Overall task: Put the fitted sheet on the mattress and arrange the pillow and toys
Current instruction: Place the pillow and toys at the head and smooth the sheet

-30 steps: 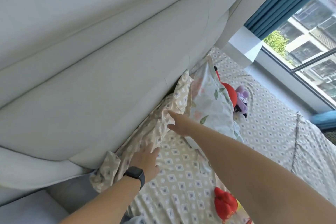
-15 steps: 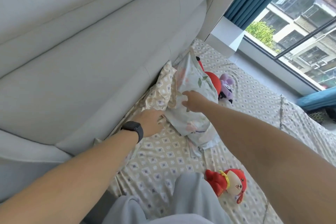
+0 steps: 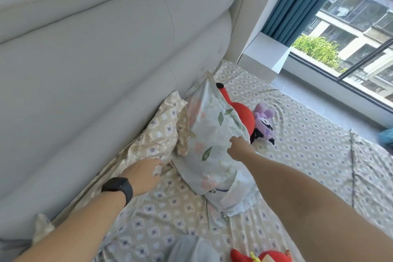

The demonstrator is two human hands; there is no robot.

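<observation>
Two arms reach forward over the sheet. The left hand, palm down, pinches a fold of bunched sheet at the headboard. The right hand, arm extended, grips the edge of the pillow, which leans against the headboard. Red toy and purple toy lie just behind the pillow; another red toy lies near the bottom edge.
</observation>
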